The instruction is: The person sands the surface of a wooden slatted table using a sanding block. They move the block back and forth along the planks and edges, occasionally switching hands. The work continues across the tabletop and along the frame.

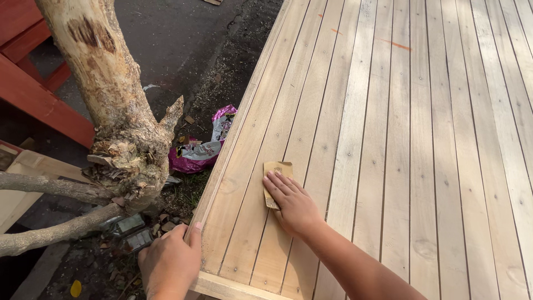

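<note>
Dappled daylight stripes the sharp planks; ground at left lies shadowed, perhaps underexposed.

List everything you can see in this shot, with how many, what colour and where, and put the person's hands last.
Slatted wooden panel: one, pale wood, fills the right side.
Sandpaper piece: one, tan, flat on the panel under the right fingers.
Tree trunk: one, pale brown, left of the panel.
Crumpled wrapper: one, pink and silver, on the ground by the trunk.
Red wooden frame: one, far left.
Left hand: grips the panel's near left edge.
Right hand: presses the sandpaper piece.
</note>
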The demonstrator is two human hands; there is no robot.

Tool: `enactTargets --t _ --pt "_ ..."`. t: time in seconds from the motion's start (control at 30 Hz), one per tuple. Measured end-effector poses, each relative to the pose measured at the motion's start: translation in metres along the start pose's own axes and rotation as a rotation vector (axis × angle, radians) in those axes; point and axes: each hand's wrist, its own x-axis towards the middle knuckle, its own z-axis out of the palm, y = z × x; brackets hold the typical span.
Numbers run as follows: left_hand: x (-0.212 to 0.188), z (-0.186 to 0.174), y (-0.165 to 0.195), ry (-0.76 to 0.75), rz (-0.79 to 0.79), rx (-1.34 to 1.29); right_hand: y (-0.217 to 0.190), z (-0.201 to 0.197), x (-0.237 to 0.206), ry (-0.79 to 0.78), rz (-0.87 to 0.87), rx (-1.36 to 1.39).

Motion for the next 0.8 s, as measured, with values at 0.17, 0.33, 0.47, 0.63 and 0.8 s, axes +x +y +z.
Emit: enactTargets --t 0.17,0.33,0.47,0.63,0.8 --pt "-0.003 -0.001 0.001 0.018 0.026 0.009 -0.041 0.013 -0.014 -0.093 -0.142 0.105" --pt "0.000 0.001 0.000 0.082 0.029 -0.009 -0.041 0.016 -0.042 -0.150 -0.471 0.127" --pt "-0.001 0.001 -0.001 0.042 0.022 0.021 -0.001 0.009 0.024 0.134 0.024 0.069" --pt "-0.005 -0.003 0.001 0.041 0.023 0.013 -0.041 0.036 0.002 0.128 -0.152 0.087" --pt "-0.004 -0.004 0.002 0.009 0.000 0.005 -0.021 0.028 -0.022 -0.035 -0.283 0.032"
